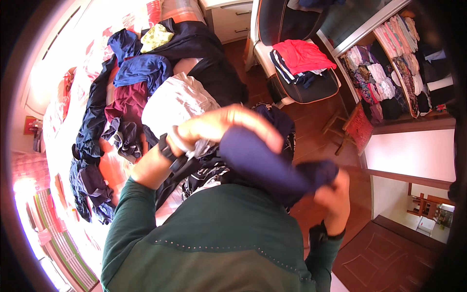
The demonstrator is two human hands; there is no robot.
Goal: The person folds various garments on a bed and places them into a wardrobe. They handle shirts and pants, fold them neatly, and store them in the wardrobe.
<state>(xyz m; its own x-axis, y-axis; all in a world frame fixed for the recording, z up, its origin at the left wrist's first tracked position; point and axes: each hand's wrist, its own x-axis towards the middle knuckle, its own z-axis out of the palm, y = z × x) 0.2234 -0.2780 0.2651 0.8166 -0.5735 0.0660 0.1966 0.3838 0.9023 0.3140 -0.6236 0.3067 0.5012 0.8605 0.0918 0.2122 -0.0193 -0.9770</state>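
Observation:
A navy blue garment [262,164] stretches between my two hands in front of my body, blurred by motion. My left hand [233,124] curves over its upper left end, with the thumb side partly hidden by the cloth. At the lower right, my right hand [334,193] grips the bunched other end. Just beyond my left hand a light grey-white garment [178,100] lies heaped on the bed. Dark clothing with white print [206,177] lies below my left wrist, partly covered by my arm. More dark cloth [275,116] shows behind the held garment.
Blue shirts [142,71], a maroon garment [129,102], black trousers [215,62] and a yellow cloth [157,38] lie on the bed. A chair [310,89] bears a red garment [303,56]. Right stand a folding stool [355,127] and an open wardrobe [386,69] with stacked clothes.

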